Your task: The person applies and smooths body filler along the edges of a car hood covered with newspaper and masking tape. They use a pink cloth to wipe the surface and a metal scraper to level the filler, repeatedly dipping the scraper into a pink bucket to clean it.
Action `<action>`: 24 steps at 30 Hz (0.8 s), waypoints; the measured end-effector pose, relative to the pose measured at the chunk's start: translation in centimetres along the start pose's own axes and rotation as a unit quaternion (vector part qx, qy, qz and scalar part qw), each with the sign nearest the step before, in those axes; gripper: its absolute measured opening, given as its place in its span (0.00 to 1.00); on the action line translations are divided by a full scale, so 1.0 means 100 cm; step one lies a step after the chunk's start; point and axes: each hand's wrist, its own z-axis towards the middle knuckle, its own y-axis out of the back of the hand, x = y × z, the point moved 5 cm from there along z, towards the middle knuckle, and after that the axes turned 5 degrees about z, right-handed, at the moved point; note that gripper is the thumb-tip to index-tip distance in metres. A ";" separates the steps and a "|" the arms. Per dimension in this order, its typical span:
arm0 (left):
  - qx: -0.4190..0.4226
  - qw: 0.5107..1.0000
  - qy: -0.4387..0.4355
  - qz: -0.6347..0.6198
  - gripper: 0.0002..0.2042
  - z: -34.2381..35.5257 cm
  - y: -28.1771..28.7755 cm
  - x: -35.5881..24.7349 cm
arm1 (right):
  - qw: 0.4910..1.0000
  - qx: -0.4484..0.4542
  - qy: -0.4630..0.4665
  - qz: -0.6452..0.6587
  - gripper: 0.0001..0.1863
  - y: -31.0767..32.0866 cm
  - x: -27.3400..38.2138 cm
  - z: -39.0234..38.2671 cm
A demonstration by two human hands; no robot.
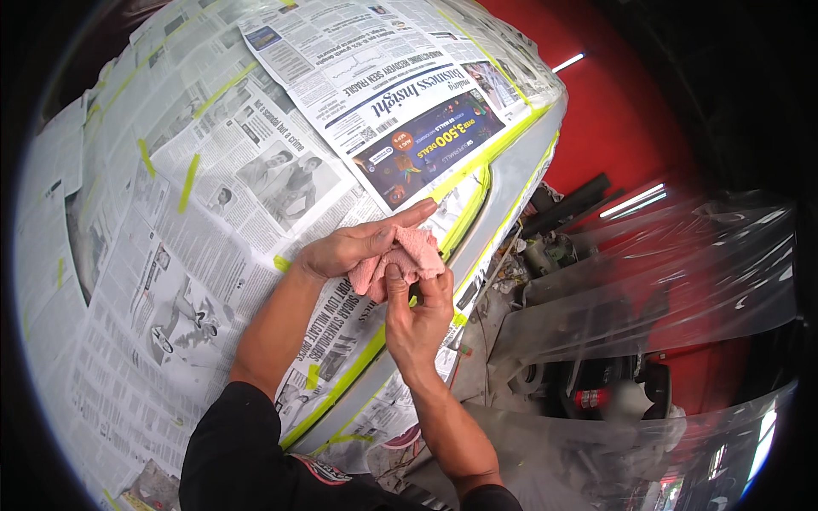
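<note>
A crumpled pink cloth point(416, 254) is bunched up between my two hands, above a curved vehicle body covered in newspaper point(162, 221). My left hand point(339, 252) supports it from the left, thumb pressed on it and the longer fingers stretched out behind. From below, my right hand point(417, 325) pinches the cloth's lower edge between thumb and fingers. Close by on the right runs a bare grey strip of the body point(509, 183), bordered with yellow-green masking tape point(503, 146). The cloth and hands hide part of that strip.
Clear plastic sheeting point(648, 289) hangs at the right, before a red surface point(596, 111). Dark tubes point(567, 207) and assorted clutter lie on the floor beside the vehicle. Black parts point(613, 383) show through the plastic. Loose tape pieces point(189, 183) stick to the newspaper.
</note>
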 end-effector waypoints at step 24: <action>-0.300 0.929 0.008 0.214 0.21 0.006 0.039 -0.002 | 0.947 -0.058 0.239 -0.209 0.16 0.050 -0.088 0.193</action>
